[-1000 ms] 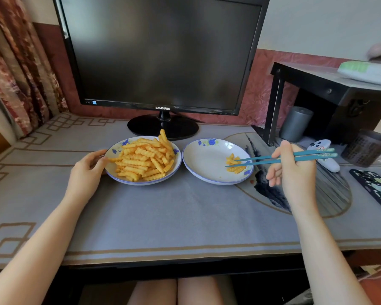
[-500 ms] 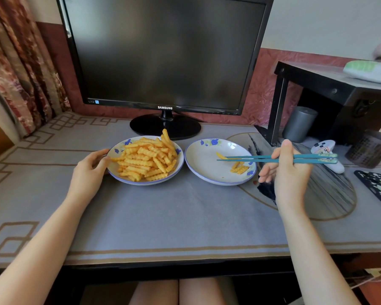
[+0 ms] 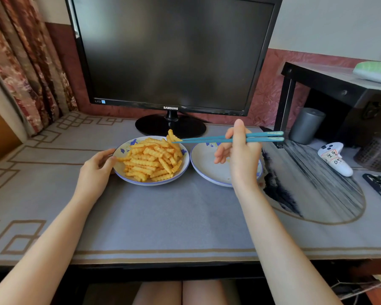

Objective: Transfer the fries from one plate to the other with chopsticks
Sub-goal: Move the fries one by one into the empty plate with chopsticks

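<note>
A heap of crinkle-cut fries fills the left plate, white with blue flowers. My left hand rests against that plate's left rim, fingers loosely curled on the edge. My right hand holds a pair of teal chopsticks level, pointing left. Their tips meet at an upright fry at the back right of the heap. The right plate lies under my right hand, which hides the fries lying on it.
A black monitor stands just behind the plates, its round base close to the left plate. To the right are a black shelf, a grey cylinder, a white controller and a dark mesh cup.
My right hand has carried the chopsticks leftward from over the right plate to the fry heap. The fries dropped on the right plate are now hidden by my hand. My left hand stays put.
</note>
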`<state>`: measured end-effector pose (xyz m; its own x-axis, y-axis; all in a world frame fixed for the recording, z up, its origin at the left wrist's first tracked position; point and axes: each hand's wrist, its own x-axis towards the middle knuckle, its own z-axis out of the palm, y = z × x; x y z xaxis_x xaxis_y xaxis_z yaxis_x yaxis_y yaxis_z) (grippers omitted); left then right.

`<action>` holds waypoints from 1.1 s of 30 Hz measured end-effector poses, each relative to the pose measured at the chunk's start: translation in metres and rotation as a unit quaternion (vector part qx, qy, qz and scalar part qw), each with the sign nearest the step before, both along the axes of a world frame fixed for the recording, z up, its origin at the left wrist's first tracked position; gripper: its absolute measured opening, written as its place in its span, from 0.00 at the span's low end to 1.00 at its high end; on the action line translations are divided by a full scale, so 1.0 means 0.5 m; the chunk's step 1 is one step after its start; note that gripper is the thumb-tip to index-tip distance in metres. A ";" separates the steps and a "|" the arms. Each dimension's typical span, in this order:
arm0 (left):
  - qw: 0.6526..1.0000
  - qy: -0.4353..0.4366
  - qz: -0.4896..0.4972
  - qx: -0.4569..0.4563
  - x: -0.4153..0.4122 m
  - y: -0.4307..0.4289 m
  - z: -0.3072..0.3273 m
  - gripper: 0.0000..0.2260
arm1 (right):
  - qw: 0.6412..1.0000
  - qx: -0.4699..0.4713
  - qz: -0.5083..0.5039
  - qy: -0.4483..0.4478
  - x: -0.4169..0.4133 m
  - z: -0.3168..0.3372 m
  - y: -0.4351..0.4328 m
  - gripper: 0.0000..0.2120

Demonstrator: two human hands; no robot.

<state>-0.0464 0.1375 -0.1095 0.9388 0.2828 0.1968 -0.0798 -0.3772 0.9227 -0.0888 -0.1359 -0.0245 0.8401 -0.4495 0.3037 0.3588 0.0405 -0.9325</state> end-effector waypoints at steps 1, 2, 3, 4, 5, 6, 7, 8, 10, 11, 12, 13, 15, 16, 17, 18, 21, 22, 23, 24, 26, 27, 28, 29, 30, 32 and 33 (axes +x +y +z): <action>1.000 0.001 0.000 0.001 0.000 0.000 0.000 0.13 | 1.000 -0.003 0.006 0.001 0.004 -0.001 0.006 0.19; 1.000 0.000 -0.001 0.003 0.000 0.000 0.000 0.13 | 1.000 -0.007 0.011 0.002 0.007 -0.003 0.011 0.19; 1.000 0.000 -0.002 0.006 0.000 0.000 0.000 0.13 | 1.000 -0.013 0.015 0.004 0.009 -0.005 0.013 0.19; 1.000 0.000 -0.002 0.007 0.001 0.001 0.000 0.13 | 1.000 -0.017 0.019 0.006 0.009 -0.006 0.014 0.19; 1.000 -0.001 -0.002 0.007 0.001 0.002 0.000 0.13 | 1.000 -0.021 0.022 0.006 0.010 -0.008 0.013 0.18; 1.000 -0.002 -0.003 0.007 0.001 0.002 -0.001 0.13 | 0.999 -0.023 0.025 0.005 0.009 -0.009 0.011 0.18; 1.000 -0.001 -0.003 0.007 0.001 0.002 -0.001 0.13 | 0.999 -0.023 0.026 0.004 0.009 -0.009 0.009 0.18; 1.000 0.000 -0.003 0.008 0.001 0.002 0.000 0.13 | 0.999 -0.024 0.027 0.003 0.010 -0.010 0.007 0.18; 1.000 0.000 -0.002 0.004 0.000 0.001 0.000 0.13 | 0.999 -0.022 0.027 0.002 0.010 -0.009 0.004 0.18; 1.000 0.000 -0.001 0.003 0.000 0.001 0.000 0.13 | 0.999 -0.020 0.027 0.001 0.009 -0.009 0.003 0.18; 1.000 -0.001 -0.001 0.003 0.000 0.001 0.000 0.13 | 0.999 -0.019 0.026 0.000 0.008 -0.009 0.002 0.18; 1.000 -0.002 -0.001 0.004 -0.001 0.001 0.000 0.13 | 1.000 -0.018 0.026 -0.002 0.007 -0.009 -0.001 0.18; 1.000 -0.002 0.000 0.006 0.000 0.001 0.000 0.13 | 1.000 -0.018 0.023 -0.010 0.002 -0.006 -0.008 0.18; 1.000 -0.002 0.001 0.007 0.000 0.001 0.000 0.13 | 1.000 -0.020 0.019 -0.014 -0.001 -0.004 -0.015 0.17; 1.000 -0.001 0.000 0.007 0.000 0.001 0.001 0.13 | 0.999 -0.025 0.012 -0.018 -0.004 -0.004 -0.023 0.17; 1.000 0.000 0.000 0.008 0.000 0.001 0.001 0.13 | 0.999 -0.031 0.002 -0.020 -0.008 -0.003 -0.035 0.17; 1.000 -0.001 0.000 0.009 0.000 0.000 0.001 0.13 | 0.998 -0.047 -0.031 -0.024 -0.019 -0.010 -0.079 0.18; 1.000 -0.002 0.000 0.013 -0.001 -0.001 0.002 0.13 | 0.998 -0.051 -0.041 -0.023 -0.025 -0.015 -0.094 0.18; 1.000 -0.003 0.000 0.015 0.000 -0.002 0.002 0.13 | 0.997 -0.055 -0.051 -0.021 -0.029 -0.019 -0.109 0.18; 1.000 -0.002 0.001 0.015 0.000 -0.003 0.003 0.13 | 0.996 -0.060 -0.061 -0.016 -0.033 -0.024 -0.123 0.18; 1.000 -0.002 0.002 0.011 0.000 -0.004 0.003 0.13 | 0.994 -0.075 -0.082 -0.005 -0.040 -0.030 -0.148 0.18; 1.000 -0.004 0.001 0.009 0.000 -0.003 0.002 0.13 | 0.992 -0.082 -0.093 0.000 -0.042 -0.031 -0.160 0.18; 1.000 -0.005 0.001 0.009 0.000 -0.003 0.002 0.13 | 0.991 -0.090 -0.103 0.006 -0.044 -0.032 -0.170 0.18; 1.000 -0.005 0.000 0.008 -0.001 -0.003 0.002 0.13 | 0.989 -0.096 -0.112 0.011 -0.045 -0.031 -0.181 0.18; 1.000 -0.005 0.000 0.007 -0.001 -0.003 0.002 0.13 | 0.988 -0.099 -0.119 0.015 -0.047 -0.030 -0.191 0.18; 1.000 -0.002 -0.001 0.006 -0.001 -0.003 0.002 0.13 | 0.986 -0.099 -0.129 0.018 -0.049 -0.027 -0.209 0.18; 1.000 -0.001 -0.001 0.008 -0.001 -0.003 0.002 0.13 | 0.986 -0.102 -0.134 0.021 -0.050 -0.026 -0.216 0.19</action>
<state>-0.0468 0.1361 -0.1085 0.9388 0.2776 0.2040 -0.0830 -0.3925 0.9160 -0.1135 -0.2437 -0.0374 0.7137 -0.5895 0.3783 0.2919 -0.2406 -0.9257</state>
